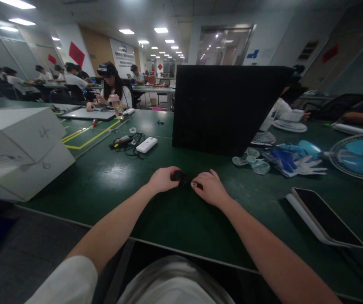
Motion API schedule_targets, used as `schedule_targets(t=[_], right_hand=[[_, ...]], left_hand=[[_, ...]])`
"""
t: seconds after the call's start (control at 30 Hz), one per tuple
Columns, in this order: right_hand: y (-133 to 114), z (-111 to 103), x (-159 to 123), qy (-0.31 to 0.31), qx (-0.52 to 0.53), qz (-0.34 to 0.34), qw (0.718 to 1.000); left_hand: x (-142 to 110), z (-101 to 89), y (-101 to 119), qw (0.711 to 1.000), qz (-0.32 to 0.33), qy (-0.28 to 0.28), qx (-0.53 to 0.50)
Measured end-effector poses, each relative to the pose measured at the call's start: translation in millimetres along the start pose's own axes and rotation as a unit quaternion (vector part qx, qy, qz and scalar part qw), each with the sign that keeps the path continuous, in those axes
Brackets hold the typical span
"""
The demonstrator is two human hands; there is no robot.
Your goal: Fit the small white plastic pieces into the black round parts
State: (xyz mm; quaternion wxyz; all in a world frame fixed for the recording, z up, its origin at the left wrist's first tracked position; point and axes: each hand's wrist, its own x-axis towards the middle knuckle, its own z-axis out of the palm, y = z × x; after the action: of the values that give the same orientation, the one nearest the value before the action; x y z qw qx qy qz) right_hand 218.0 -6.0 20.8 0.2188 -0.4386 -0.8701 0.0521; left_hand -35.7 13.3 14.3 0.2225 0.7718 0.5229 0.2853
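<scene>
Your left hand (163,179): fingers gripping black part (178,176) | your right hand (212,188): fingers pinching small pale piece (194,184), just beside it | green counter (175,223) below

We see a big room with bright lights (161,30) in rows on the ceiling (99,14). A red diamond (77,54) hangs on a pale pillar (66,38) to the left. Next to a brown panel (94,46) we see a white sign (123,55) with writing. Farther right is a big glass door (224,46). Black chairs (75,93) stand far back. Our floor (61,249) is grey, and our long table (102,198) is shiny green.
</scene>
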Motion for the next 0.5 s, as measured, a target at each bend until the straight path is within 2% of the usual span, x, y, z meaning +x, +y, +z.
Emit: schedule_targets(t=[0.17, 0.23, 0.37, 0.5], right_hand=[[-10, -14, -3, 0.091, 0.012, 0.009, 0.996], [-17, -17, -4, 0.104, 0.034, 0.003, 0.994], [-24, -13, -3, 0.069, 0.073, -0.023, 0.995], [-22, -8, -2, 0.028, 0.08, -0.039, 0.996]], left_hand=[[-2, 2.1, 4, 0.999, 0.003, -0.014, -0.042], [-3, 5.3, 7, 0.998, 0.021, -0.033, -0.056], [-7, 14.3, 13, 0.99, 0.065, -0.061, -0.111], [-8, 19.2, 14, 0.982, 0.057, -0.086, -0.158]])
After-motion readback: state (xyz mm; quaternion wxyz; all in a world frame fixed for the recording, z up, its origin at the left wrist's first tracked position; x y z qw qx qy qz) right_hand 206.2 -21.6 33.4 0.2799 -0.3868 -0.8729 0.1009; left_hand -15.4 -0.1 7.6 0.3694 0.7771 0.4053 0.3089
